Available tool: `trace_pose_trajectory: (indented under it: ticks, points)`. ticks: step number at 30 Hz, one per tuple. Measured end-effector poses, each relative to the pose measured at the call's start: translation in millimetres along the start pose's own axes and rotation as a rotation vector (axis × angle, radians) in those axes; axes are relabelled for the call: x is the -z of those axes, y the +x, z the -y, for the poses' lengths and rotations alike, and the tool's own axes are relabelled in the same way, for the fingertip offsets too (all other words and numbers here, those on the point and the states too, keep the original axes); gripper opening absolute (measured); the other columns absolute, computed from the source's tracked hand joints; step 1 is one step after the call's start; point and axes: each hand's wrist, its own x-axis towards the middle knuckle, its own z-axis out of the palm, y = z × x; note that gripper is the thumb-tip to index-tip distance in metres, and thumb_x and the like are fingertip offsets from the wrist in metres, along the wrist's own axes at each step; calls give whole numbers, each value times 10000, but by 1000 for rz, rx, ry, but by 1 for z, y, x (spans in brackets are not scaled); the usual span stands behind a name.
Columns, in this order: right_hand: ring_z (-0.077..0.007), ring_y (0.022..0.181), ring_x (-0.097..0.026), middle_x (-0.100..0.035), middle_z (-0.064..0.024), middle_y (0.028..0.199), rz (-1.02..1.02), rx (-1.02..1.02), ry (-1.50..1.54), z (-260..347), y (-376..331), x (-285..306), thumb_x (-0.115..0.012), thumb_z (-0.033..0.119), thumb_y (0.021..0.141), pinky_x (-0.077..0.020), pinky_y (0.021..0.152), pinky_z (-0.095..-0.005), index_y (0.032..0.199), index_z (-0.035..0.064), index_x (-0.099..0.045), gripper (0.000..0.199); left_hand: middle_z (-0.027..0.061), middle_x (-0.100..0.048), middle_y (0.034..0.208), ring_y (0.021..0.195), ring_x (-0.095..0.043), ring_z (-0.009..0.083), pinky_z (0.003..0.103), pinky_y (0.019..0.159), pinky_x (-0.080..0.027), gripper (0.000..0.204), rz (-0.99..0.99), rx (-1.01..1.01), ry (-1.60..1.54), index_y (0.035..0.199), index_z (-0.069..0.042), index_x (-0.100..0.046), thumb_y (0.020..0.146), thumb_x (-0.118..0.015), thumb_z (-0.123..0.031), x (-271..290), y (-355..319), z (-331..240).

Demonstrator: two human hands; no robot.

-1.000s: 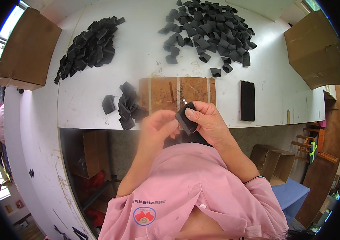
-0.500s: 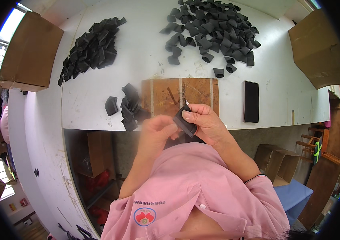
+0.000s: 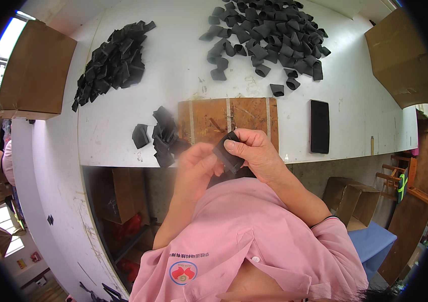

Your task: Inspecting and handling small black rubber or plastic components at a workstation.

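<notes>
Head view. We see both hands meet just over the near edge of the white table (image 3: 123, 136), in front of the pink shirt (image 3: 254, 241). The right hand (image 3: 256, 153) grips a small black piece (image 3: 226, 151), thumb pressed on its upper face and fingers curled behind it. The left hand (image 3: 199, 166) is blurred; its fingertips sit at the piece's left edge, and we cannot tell whether they pinch it or only touch it.

On the table just beyond the hands lies a brown wooden board (image 3: 229, 118) with pale stripes. Left of the board, a small near heap (image 3: 161, 136) of black pieces. Far left, a larger flat-looking pile (image 3: 110, 60); far right, a spread of curled black loops (image 3: 266, 35). A flat black pad (image 3: 319, 126) lies right of the board. Cardboard boxes stand at the far left (image 3: 30, 75) and far right (image 3: 402, 55) corners.

Our judgement: the step in hand is working one piece between the fingers, likely folding or opening it. The next move calls for a firm pinch from the left fingertips against the right thumb's hold.
</notes>
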Motion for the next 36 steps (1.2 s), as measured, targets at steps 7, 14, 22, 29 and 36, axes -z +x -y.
trace_pose_trajectory:
  ticks: [7, 14, 22, 29, 36]
  points:
    - [-31, 585, -503, -574, 0, 710, -36, 19, -67, -4, 4, 2, -562, 155, 823, -408, 481, -161, 820, 17, -577, 138, 83, -588, 775, 646, -552, 138, 240, 586, -440, 149, 44, 4, -12, 895, 14, -542, 774, -575, -66, 5, 3, -1]
    - [-33, 585, -501, -572, 2, 698, -54, 50, -114, -3, 3, -1, -559, 148, 823, -411, 487, -167, 820, 16, -577, 134, 79, -593, 785, 646, -555, 140, 238, 583, -441, 144, 8, 32, -11, 897, 8, -544, 774, -572, -60, 7, 3, 1]
    - [-59, 582, -539, -596, -31, 705, -63, 33, -83, -2, 2, -3, -560, 157, 822, -414, 471, -167, 821, 9, -577, 149, 96, -588, 763, 621, -561, 147, 253, 561, -460, 112, 34, -20, -65, 881, 18, -538, 785, -559, -38, 4, 3, 1]
    - [-55, 583, -540, -594, -31, 692, -59, 28, -81, 1, 0, -6, -556, 160, 824, -406, 462, -160, 818, 13, -578, 148, 106, -585, 742, 612, -555, 148, 249, 566, -454, 110, 13, 5, -48, 869, 22, -538, 787, -559, -49, 5, 3, 3]
    - [-24, 551, -480, -573, 9, 664, -85, 68, -144, 2, 0, -8, -553, 158, 827, -366, 457, -151, 800, 29, -581, 135, 109, -590, 743, 605, -558, 146, 253, 561, -458, 91, -15, -29, -22, 856, 25, -539, 791, -553, -37, 5, 2, 1]
